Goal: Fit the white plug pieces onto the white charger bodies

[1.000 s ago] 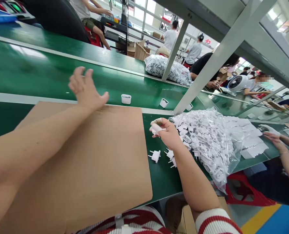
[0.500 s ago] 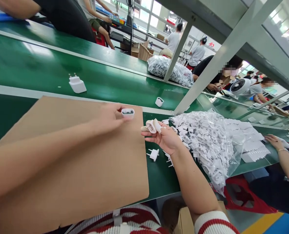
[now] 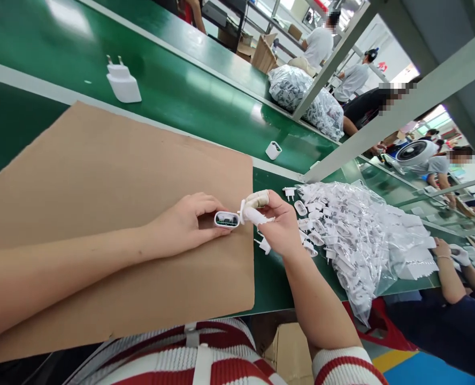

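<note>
My left hand point(image 3: 200, 218) squeezes a white case point(image 3: 227, 227). Beside it, my right hand point(image 3: 280, 220) pinches a small white part point(image 3: 242, 212). Cardboard point(image 3: 141, 171) lies under my left hand.

- Left forearm point(image 3: 97, 262) bare, in from left edge, nearly level, wrist almost straight
- Left hand point(image 3: 191, 219): fingers curled on far side, thumb near side, gripping
- Right forearm point(image 3: 318, 289) bare, angled up and leftward
- Right hand point(image 3: 280, 224): thumb and forefinger pale-covered, pinching, just beside left fingertips
</note>
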The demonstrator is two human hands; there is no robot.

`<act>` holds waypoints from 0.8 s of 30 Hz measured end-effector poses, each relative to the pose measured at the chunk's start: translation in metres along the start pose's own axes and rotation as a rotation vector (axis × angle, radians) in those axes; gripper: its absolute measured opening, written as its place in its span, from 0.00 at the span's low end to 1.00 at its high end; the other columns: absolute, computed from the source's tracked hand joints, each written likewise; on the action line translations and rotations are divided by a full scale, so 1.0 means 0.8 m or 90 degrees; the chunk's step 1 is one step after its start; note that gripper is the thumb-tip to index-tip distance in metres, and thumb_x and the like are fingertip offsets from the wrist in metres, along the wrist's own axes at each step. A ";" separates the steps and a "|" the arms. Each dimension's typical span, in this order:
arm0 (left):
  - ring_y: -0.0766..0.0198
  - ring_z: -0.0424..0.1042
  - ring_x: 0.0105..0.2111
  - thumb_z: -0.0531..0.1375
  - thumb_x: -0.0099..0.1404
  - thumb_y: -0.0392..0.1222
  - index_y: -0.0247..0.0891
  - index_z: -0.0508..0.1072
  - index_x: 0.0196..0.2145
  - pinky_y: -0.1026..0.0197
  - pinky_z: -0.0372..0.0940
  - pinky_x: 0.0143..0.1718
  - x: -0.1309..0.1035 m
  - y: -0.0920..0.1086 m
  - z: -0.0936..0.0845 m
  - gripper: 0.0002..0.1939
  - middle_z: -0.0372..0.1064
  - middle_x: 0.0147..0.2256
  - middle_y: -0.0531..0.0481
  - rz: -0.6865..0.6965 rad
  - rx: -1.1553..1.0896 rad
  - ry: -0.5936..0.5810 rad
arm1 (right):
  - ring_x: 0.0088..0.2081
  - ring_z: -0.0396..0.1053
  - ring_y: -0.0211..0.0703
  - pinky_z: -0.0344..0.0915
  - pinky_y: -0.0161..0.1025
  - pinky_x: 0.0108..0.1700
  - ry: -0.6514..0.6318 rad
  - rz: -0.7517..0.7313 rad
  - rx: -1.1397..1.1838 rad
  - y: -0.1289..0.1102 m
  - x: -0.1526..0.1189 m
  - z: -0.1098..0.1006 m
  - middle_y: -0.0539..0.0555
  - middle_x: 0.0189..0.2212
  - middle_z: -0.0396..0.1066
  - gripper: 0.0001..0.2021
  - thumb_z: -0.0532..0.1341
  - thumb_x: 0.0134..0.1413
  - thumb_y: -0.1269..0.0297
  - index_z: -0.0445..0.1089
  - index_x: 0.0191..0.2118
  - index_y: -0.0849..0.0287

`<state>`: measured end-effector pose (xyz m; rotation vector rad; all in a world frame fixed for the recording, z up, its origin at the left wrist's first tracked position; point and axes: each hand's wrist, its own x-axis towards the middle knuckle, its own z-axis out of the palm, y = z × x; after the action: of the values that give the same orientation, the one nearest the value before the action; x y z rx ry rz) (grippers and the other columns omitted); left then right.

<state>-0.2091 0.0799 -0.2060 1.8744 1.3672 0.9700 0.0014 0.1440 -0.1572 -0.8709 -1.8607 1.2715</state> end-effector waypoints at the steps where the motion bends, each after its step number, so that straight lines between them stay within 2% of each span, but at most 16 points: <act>1: 0.50 0.74 0.48 0.65 0.65 0.61 0.44 0.79 0.46 0.50 0.67 0.53 0.000 -0.001 0.000 0.20 0.79 0.46 0.47 0.005 -0.004 0.002 | 0.40 0.74 0.42 0.74 0.42 0.44 0.008 -0.056 -0.086 0.000 -0.002 0.000 0.53 0.40 0.74 0.07 0.68 0.56 0.60 0.73 0.37 0.55; 3: 0.50 0.74 0.49 0.65 0.65 0.61 0.44 0.80 0.47 0.49 0.67 0.53 0.000 -0.004 0.000 0.21 0.79 0.47 0.47 0.008 -0.009 0.011 | 0.42 0.74 0.40 0.74 0.41 0.46 0.028 -0.136 -0.228 -0.003 -0.006 0.000 0.55 0.44 0.75 0.10 0.66 0.60 0.64 0.73 0.47 0.55; 5: 0.50 0.74 0.47 0.64 0.66 0.61 0.44 0.80 0.45 0.50 0.67 0.51 0.000 -0.007 0.000 0.20 0.79 0.45 0.47 0.013 -0.012 0.016 | 0.40 0.75 0.40 0.74 0.40 0.46 0.018 -0.152 -0.306 -0.009 -0.011 0.001 0.54 0.44 0.77 0.14 0.67 0.61 0.64 0.72 0.51 0.55; 7: 0.51 0.74 0.45 0.63 0.67 0.60 0.43 0.81 0.42 0.51 0.66 0.49 0.001 -0.010 0.001 0.19 0.80 0.43 0.47 0.026 -0.017 0.015 | 0.39 0.76 0.41 0.74 0.39 0.44 -0.011 -0.156 -0.369 -0.015 -0.014 0.004 0.54 0.41 0.80 0.10 0.68 0.62 0.62 0.74 0.48 0.55; 10: 0.53 0.74 0.44 0.62 0.68 0.59 0.44 0.81 0.41 0.53 0.65 0.48 0.002 -0.011 0.000 0.18 0.80 0.42 0.49 0.035 -0.018 0.010 | 0.37 0.75 0.42 0.73 0.38 0.42 -0.039 -0.218 -0.481 -0.014 -0.014 0.013 0.53 0.34 0.80 0.06 0.65 0.67 0.62 0.78 0.45 0.55; 15: 0.55 0.73 0.41 0.62 0.68 0.58 0.44 0.82 0.40 0.55 0.64 0.46 0.003 -0.011 -0.001 0.16 0.79 0.39 0.51 0.047 -0.023 0.022 | 0.38 0.77 0.41 0.73 0.36 0.42 -0.056 -0.272 -0.494 -0.002 -0.011 0.022 0.53 0.35 0.80 0.09 0.62 0.69 0.66 0.77 0.51 0.56; 18: 0.56 0.72 0.39 0.61 0.69 0.58 0.44 0.82 0.38 0.55 0.63 0.44 0.003 -0.011 -0.001 0.17 0.78 0.37 0.51 0.051 -0.026 0.021 | 0.38 0.77 0.42 0.73 0.37 0.40 -0.029 -0.294 -0.506 0.001 -0.013 0.023 0.54 0.36 0.81 0.08 0.62 0.68 0.66 0.77 0.48 0.56; 21: 0.57 0.71 0.38 0.61 0.68 0.59 0.43 0.81 0.35 0.56 0.62 0.43 0.004 -0.011 -0.002 0.18 0.77 0.36 0.51 0.054 -0.030 0.015 | 0.38 0.77 0.42 0.72 0.37 0.40 -0.036 -0.294 -0.517 -0.002 -0.014 0.025 0.55 0.37 0.81 0.07 0.62 0.68 0.67 0.77 0.47 0.55; 24: 0.56 0.71 0.38 0.61 0.68 0.59 0.43 0.81 0.35 0.55 0.62 0.43 0.004 -0.011 -0.001 0.17 0.77 0.35 0.51 0.048 -0.030 0.021 | 0.35 0.75 0.42 0.69 0.36 0.36 -0.047 -0.285 -0.553 -0.008 -0.014 0.027 0.53 0.32 0.79 0.06 0.61 0.68 0.68 0.77 0.43 0.55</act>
<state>-0.2137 0.0855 -0.2120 1.8934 1.2898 1.0662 -0.0123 0.1227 -0.1588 -0.7431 -2.5172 0.1893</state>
